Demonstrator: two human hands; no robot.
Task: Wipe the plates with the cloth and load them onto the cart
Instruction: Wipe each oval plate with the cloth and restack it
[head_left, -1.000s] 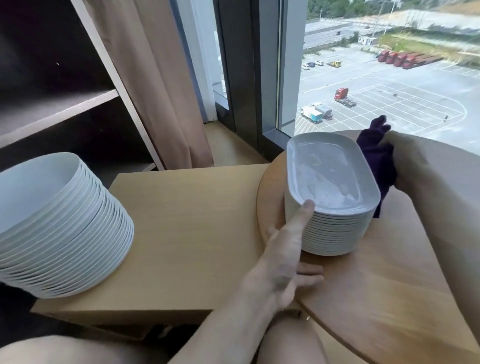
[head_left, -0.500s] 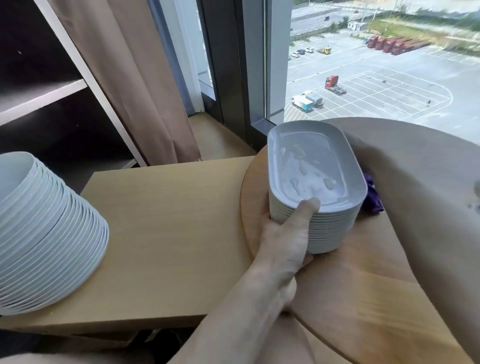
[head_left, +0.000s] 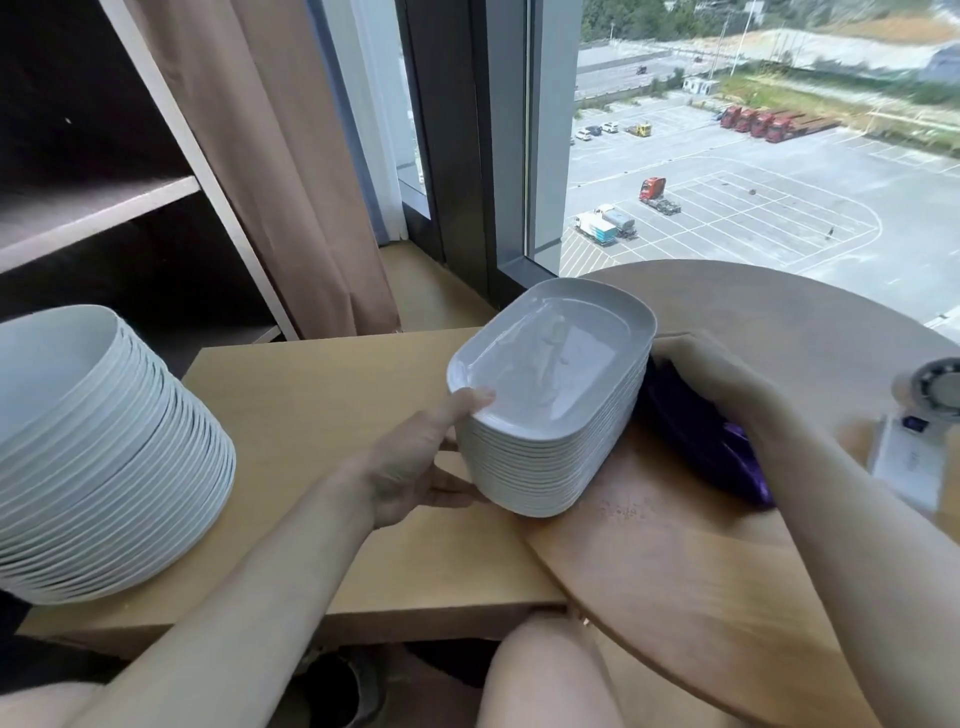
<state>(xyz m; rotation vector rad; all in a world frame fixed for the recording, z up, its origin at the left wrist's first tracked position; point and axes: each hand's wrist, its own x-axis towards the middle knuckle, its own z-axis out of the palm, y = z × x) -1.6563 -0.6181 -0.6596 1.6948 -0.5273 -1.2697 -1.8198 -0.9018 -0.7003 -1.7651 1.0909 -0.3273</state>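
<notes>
Many white oblong plates (head_left: 550, 395) form one tilted stack where the round table (head_left: 675, 571) meets the lower wooden top (head_left: 311, 415), the left hand (head_left: 415, 467) clamped on its near end, thumb on the rim, fingers underneath, the right hand (head_left: 711, 374) at its far side over the purple cloth (head_left: 701, 441), finger state hidden, round plates (head_left: 104, 447) piled well left.

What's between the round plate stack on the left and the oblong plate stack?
Head view: bare wooden tabletop beside the round plate stack, then the left hand gripping the oblong plate stack at its near-left side.
</notes>
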